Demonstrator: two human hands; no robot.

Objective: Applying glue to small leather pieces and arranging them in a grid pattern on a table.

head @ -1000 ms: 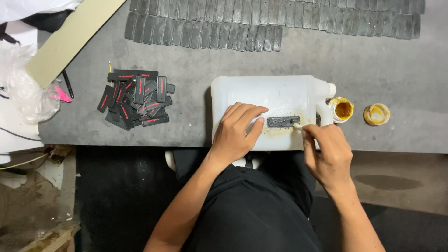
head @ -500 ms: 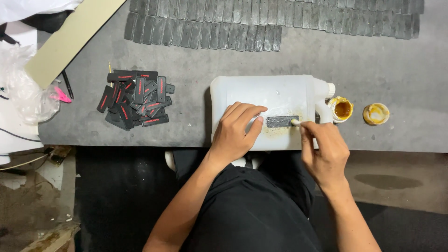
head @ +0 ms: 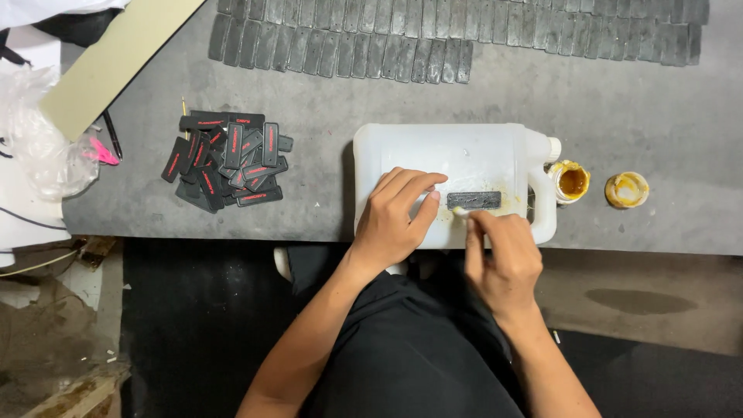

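A white plastic jug (head: 457, 155) lies flat on the grey table (head: 348, 101). A small dark rectangular patch (head: 474, 200) rests on the jug, amid yellow glue smears. My left hand (head: 395, 213) lies on the jug with its fingertips beside the patch's left end. My right hand (head: 501, 259) pinches a small pale brush (head: 458, 210) whose tip touches the patch's lower left corner. An open glue pot (head: 572, 182) with yellow glue stands just right of the jug, and its lid (head: 626, 190) lies further right.
A heap of black patches with red marks (head: 226, 159) lies left of the jug. Rows of dark patches (head: 433, 39) line the far side of the table. A beige strip (head: 108, 66), a pink tool (head: 102, 152) and a clear plastic bag (head: 42, 139) are at the left.
My right hand has moved the brush from the patch's right end to its left end. My left hand has stayed on the jug.
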